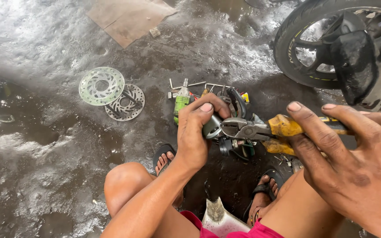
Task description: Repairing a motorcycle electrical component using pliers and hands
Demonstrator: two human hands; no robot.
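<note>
Left hand (197, 134) fingers are clamped around a small grey metal cylinder (211, 127); right hand (345, 163) grips yellow-handled steel pliers (261, 129), long axis horizontal, nose touching the cylinder's right side.

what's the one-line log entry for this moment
left hand: holds small grey part | right hand: yellow-handled pliers on part | floor: two brake discs

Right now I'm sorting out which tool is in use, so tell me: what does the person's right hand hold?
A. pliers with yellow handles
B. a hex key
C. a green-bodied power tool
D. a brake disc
A: the right hand grips the yellow-handled pliers, whose metal nose meets the small grey cylindrical part held in the left hand.
</note>
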